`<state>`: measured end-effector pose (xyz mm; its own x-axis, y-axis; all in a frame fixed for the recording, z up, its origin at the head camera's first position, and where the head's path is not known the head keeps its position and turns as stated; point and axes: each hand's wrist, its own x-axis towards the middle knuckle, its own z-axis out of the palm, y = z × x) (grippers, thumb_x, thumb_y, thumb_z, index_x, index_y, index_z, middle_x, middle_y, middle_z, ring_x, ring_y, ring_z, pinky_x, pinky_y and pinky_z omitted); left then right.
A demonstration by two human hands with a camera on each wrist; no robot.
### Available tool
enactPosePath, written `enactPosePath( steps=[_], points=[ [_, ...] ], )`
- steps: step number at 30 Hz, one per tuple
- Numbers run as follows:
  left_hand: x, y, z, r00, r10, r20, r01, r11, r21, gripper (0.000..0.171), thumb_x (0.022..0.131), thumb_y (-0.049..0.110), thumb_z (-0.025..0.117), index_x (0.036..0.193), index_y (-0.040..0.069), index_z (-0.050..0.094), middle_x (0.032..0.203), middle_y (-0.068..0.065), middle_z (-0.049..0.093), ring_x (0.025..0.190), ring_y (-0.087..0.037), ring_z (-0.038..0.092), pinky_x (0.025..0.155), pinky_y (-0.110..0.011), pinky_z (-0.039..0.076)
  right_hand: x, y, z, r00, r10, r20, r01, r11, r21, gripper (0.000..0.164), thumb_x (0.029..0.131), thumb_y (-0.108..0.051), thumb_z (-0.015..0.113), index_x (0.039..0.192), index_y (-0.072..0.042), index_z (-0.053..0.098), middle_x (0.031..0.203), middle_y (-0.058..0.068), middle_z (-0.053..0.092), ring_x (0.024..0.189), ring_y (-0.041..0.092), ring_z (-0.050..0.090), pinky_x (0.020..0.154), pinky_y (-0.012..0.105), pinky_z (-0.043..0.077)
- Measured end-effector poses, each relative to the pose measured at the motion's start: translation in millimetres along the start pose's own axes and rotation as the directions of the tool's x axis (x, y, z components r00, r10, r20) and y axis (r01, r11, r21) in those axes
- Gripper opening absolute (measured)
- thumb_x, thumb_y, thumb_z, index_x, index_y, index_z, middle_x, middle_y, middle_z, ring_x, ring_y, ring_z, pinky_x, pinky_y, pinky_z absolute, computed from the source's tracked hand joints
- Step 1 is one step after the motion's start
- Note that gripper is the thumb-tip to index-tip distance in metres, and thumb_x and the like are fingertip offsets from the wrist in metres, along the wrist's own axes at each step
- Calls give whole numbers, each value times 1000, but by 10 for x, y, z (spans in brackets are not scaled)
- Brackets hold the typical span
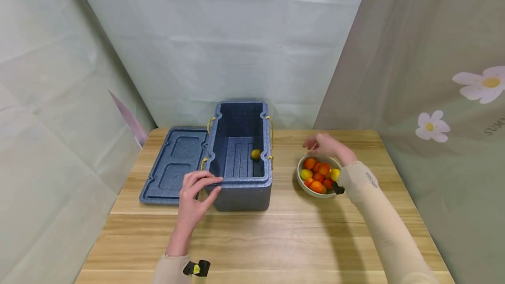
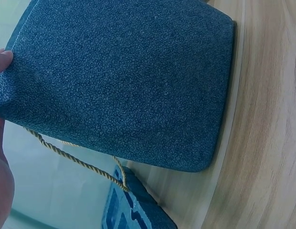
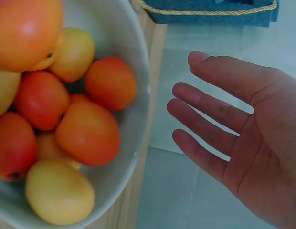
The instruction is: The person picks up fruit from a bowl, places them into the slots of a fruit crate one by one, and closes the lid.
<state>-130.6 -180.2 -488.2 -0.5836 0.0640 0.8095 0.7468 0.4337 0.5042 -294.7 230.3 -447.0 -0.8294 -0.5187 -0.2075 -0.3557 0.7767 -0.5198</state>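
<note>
Left hand (image 1: pixel 193 194) grips the blue box (image 1: pixel 244 198) at its near-left rim corner, thumb on the outside wall. Right hand (image 1: pixel 327 146) over the far rim of the bowl (image 1: pixel 300 179), fingers loose, nothing held. Bowl of mixed fruit (image 1: pixel 316 185) sits right of box on tabletop (image 1: pixel 284 236); one yellow fruit (image 1: pixel 255 154) inside box, lid (image 1: pixel 173 176) left.

High up, the head camera looks forward and down over the table (image 1: pixel 292 240). Up close, the left wrist camera sees the box (image 2: pixel 124 90), the right one the bowl (image 3: pixel 142 95); the head view shows both too.
</note>
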Motion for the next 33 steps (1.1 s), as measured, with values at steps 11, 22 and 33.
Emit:
enactPosePath(
  steps=[11,22,33],
  points=[
    [8,7,2,1000,9,8,-9,1000,0,21,79,9,80,101,9,78,99,-10,67,98,-21,54,96,-25,33,-137,111,161,999,12,32,-11,1000,-24,30,90,-11,70,117,0,68,119,19,70,109,36,66,96,50,52],
    [-7,-3,3,1000,14,4,-14,1000,3,21,80,9,80,101,9,78,98,-10,67,98,-21,54,96,-25,33,-284,140,203,995,60,80,-55,997,-59,34,88,-12,72,121,-3,67,114,16,70,105,31,64,96,50,51],
    [-11,-10,1,1000,8,-3,-8,1000,6,21,79,8,80,100,9,78,98,-10,67,98,-20,55,96,-25,33,-333,179,179,983,116,145,-99,988,-115,49,81,-4,75,128,1,62,128,20,65,117,37,61,101,52,49]
  ],
)
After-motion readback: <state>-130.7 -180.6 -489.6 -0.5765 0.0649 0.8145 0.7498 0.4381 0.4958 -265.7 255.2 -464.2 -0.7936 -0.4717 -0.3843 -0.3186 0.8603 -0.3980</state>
